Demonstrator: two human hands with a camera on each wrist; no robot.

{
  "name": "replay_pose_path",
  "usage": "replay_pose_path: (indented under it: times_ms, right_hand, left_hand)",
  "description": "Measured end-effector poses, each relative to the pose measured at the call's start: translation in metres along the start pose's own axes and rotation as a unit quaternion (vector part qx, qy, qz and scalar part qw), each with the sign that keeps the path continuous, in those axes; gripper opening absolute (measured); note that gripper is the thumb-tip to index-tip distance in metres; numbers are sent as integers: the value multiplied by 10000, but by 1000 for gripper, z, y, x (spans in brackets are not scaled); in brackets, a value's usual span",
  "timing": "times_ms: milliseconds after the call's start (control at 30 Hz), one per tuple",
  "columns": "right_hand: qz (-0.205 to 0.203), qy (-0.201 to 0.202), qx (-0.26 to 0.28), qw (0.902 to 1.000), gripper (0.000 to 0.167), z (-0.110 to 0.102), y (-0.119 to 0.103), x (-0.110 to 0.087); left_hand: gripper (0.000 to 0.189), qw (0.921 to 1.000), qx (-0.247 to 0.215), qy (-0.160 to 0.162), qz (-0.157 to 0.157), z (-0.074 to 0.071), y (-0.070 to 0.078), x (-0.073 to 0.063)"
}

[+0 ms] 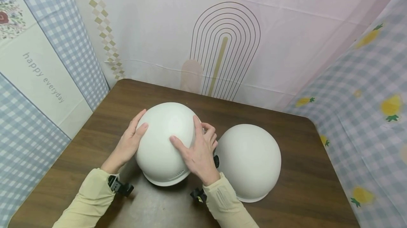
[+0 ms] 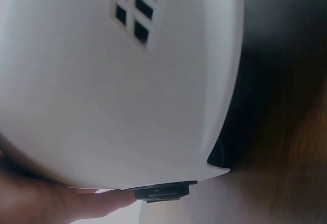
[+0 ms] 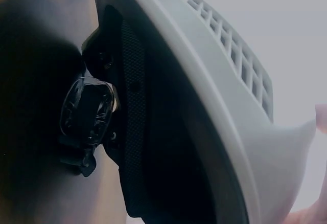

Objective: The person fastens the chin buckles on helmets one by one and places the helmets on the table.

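Between both hands is a white helmet (image 1: 162, 129) with a smooth round shell. My left hand (image 1: 127, 145) grips its left side, thumb toward the front of the shell. On the right side my right hand (image 1: 199, 154) holds it, thumb spread over the shell and fingers bent round the side. The left wrist view shows slotted vents (image 2: 144, 10) and a small black clip (image 2: 162, 191) by the rim. In the right wrist view the helmet is tilted, showing its dark inner lining (image 3: 158, 132) and a black adjuster part in clear wrap (image 3: 88, 111). The left fingertips are partly hidden.
A second white helmet (image 1: 249, 161) rests dome up on the brown wooden table (image 1: 299, 171), just right of my right hand. Patterned cloth hangings (image 1: 152, 27) enclose the table at the back and both sides. A black camera is strapped to each wrist.
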State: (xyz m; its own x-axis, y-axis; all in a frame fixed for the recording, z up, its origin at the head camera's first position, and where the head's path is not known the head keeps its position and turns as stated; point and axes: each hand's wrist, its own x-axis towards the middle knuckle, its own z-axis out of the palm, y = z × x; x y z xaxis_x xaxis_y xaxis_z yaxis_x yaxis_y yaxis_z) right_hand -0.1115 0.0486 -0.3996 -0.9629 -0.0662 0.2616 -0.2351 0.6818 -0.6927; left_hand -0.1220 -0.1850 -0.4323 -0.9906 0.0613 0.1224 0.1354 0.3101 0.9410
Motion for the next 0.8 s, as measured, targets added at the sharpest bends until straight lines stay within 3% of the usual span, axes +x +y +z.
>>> replay_pose_path:
  times_ms: [467,567,700,800]
  right_hand:
    - [-187,83,-53,9998,93,-4,-5,-1]
    - [-190,66,-80,9998,94,-4,-5,-1]
    - [-155,51,-133,9998,94,-3,-5,0]
    - [-129,48,-131,9998,95,-3,-6,0]
  left_hand:
    - [55,9998,-204,19,-9,1,1,-2]
    - [54,9991,140,168,352,1,3,-4]
    - [49,9927,624,257,1000,2,9,-4]
    - [46,9902,748,223,1159,2,10,-3]
